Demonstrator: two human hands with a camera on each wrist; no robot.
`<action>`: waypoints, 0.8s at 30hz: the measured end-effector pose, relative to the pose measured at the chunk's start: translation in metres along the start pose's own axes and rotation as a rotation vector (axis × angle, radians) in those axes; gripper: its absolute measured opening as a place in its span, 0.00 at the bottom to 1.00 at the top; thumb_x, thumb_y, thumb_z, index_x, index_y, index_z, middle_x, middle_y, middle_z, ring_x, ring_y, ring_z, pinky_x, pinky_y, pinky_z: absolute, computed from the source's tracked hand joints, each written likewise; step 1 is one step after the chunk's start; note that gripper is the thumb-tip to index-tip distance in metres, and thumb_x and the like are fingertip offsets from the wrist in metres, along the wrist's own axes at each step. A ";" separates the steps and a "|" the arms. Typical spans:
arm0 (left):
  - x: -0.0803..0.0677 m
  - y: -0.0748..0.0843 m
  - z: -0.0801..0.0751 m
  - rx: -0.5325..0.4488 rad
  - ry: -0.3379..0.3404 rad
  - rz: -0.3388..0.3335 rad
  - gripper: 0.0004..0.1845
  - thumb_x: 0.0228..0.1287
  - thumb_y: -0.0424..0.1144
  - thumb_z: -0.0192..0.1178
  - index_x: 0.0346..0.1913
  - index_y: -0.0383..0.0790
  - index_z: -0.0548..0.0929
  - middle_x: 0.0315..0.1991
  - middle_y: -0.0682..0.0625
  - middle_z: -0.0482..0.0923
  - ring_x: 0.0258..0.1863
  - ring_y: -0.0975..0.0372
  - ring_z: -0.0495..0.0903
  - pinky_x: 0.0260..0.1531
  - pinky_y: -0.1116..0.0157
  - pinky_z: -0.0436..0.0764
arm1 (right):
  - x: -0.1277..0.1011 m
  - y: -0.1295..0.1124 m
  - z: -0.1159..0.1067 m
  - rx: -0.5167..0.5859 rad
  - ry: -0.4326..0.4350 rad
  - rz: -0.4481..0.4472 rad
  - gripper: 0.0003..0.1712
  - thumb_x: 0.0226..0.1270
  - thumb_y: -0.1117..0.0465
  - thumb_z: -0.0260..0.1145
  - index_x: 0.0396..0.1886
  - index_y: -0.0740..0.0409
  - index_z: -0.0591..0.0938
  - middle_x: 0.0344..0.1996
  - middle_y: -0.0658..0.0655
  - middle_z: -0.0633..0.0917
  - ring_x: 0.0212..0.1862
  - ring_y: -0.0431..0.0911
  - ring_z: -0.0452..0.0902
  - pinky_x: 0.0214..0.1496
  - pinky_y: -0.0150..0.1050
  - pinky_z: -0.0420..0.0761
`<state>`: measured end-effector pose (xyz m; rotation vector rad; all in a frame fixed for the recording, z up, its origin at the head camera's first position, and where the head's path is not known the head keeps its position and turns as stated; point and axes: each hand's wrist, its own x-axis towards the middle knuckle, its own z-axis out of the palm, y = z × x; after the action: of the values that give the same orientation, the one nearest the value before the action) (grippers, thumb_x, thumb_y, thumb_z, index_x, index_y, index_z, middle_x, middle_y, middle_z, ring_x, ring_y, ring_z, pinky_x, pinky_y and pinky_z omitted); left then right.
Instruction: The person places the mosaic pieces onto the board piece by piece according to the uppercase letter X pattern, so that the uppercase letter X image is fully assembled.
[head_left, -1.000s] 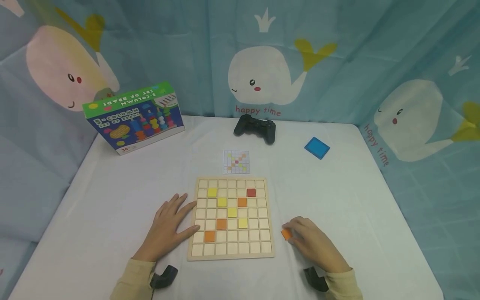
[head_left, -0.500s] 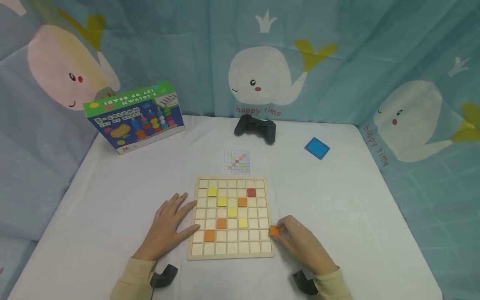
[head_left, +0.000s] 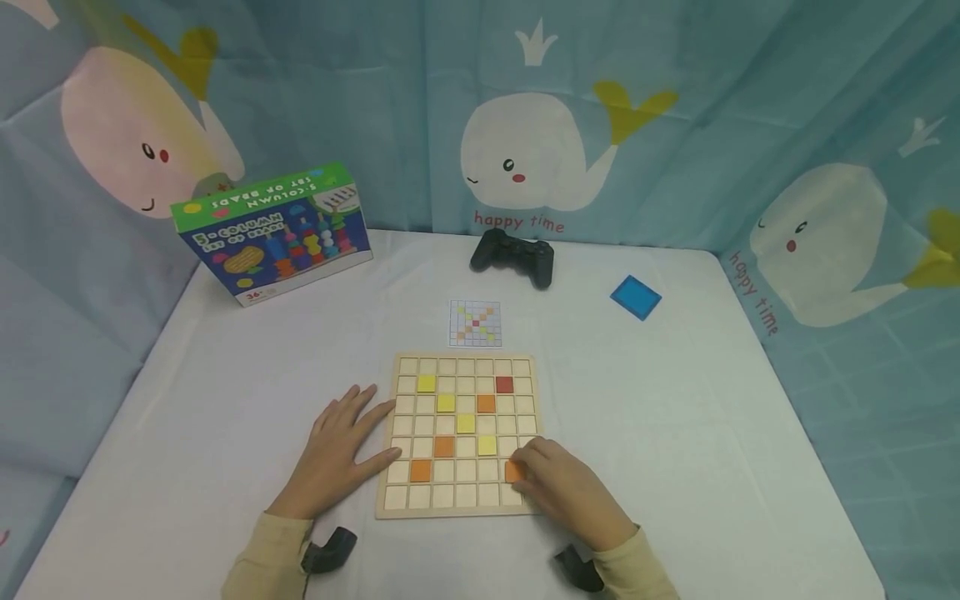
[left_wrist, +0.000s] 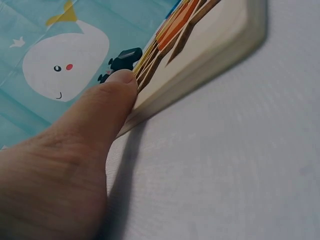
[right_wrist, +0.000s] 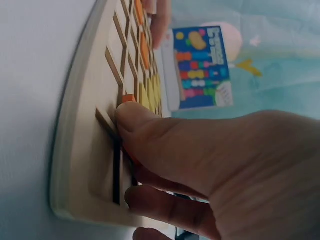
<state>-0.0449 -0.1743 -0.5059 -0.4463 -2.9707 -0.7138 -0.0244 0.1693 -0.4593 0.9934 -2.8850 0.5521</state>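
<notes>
A wooden grid board (head_left: 453,497) lies flat in the head view, with several yellow, orange and red square tiles in its cells. My right hand (head_left: 567,490) pinches an orange tile (head_left: 513,472) between thumb and fingers over the board's lower right cells. In the right wrist view the thumb (right_wrist: 137,120) covers most of that tile, so whether it is seated in a cell is hidden. Fingers spread, my left hand (head_left: 337,454) rests at the board's left edge. Its thumb (left_wrist: 107,102) touches the rim in the left wrist view.
Just beyond the board lies a small printed pattern card (head_left: 475,323). Farther back are a black game controller (head_left: 512,258) and a flat blue square item (head_left: 636,297). A colourful bead-set box (head_left: 277,242) stands at the back left, before a whale-print curtain (head_left: 405,125).
My right hand has carried the orange tile leftward from the table beside the board to over its lower right cells. My left hand has stayed at the left edge.
</notes>
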 end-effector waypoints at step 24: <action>0.000 0.000 -0.001 -0.022 0.002 0.001 0.39 0.56 0.66 0.59 0.69 0.54 0.68 0.73 0.44 0.56 0.74 0.47 0.49 0.70 0.43 0.48 | 0.011 0.003 -0.004 0.097 -0.037 -0.012 0.19 0.53 0.55 0.74 0.45 0.52 0.82 0.37 0.46 0.77 0.35 0.35 0.71 0.40 0.28 0.79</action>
<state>-0.0450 -0.1746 -0.5048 -0.4478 -2.9633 -0.7468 -0.0359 0.1665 -0.4549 1.0428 -2.9073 0.6866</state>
